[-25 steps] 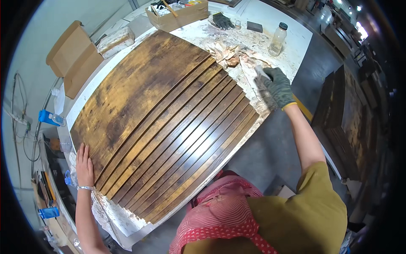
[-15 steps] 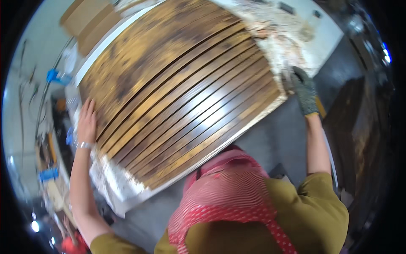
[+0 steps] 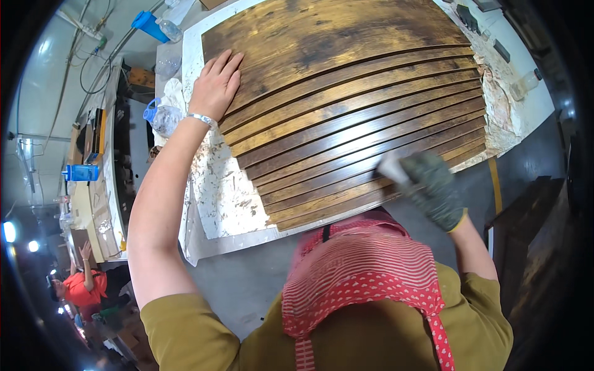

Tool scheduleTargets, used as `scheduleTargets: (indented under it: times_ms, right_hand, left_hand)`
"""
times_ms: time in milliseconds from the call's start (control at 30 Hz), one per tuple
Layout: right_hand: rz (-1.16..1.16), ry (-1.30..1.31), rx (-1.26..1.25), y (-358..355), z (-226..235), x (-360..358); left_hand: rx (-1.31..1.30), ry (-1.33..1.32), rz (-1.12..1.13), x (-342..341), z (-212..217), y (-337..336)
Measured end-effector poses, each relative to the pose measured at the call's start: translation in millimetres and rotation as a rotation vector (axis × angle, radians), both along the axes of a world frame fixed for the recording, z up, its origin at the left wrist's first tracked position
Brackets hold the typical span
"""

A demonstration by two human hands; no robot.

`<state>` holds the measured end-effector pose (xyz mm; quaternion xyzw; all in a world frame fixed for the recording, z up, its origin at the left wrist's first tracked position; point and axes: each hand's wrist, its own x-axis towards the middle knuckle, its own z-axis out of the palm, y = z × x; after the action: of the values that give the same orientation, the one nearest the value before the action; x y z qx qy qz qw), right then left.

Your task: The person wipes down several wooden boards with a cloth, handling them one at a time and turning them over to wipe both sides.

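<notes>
A stack of dark brown, glossy wooden boards (image 3: pixel 359 137) lies stepped, each lower board's edge showing nearer to me. My bare left hand (image 3: pixel 215 86) rests flat on the left edge of the top board (image 3: pixel 334 37), its fingers stretched out. Over the near right edges of the lower boards is my right hand (image 3: pixel 433 188), in a dark grey-green glove with a yellow cuff. Its fingers close on a pale, pad-like thing (image 3: pixel 392 168), smeared by motion, whose kind I cannot make out. Whether the pad touches the wood is unclear.
White, stain-spotted sheeting (image 3: pixel 216 198) covers the table under the boards. A dark glove (image 3: pixel 468 20), a dark block (image 3: pixel 502 51) and a clear bottle (image 3: pixel 527 83) lie at the right. Blue-topped containers (image 3: pixel 148 26) stand far left. A person in red (image 3: pixel 85 287) is in the left background.
My right hand has moved from the boards' right end leftward to their near edges. My left hand still lies on the left edge. The whole view has turned.
</notes>
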<state>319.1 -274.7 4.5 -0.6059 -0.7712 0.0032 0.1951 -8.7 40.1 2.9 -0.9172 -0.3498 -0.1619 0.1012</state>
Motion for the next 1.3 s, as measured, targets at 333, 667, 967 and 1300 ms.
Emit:
scheduleTargets:
  times_ms: [333, 667, 967, 1300]
  right_hand:
    - [0.572, 0.037, -0.253, 53, -26, -179]
    - [0.521, 0.049, -0.167, 57, -34, -183]
    - [0.339, -0.123, -0.082, 26, -19, -56]
    - [0.527, 0.131, 0.065, 53, -49, -202]
  left_hand:
    - [-0.007, -0.072, 0.03, 10, -4, 2]
    - [-0.005, -0.059, 0.054, 13, -8, 6]
    - [-0.022, -0.012, 0.04, 3, -5, 5]
    - [-0.055, -0.016, 0.018, 7, -4, 8]
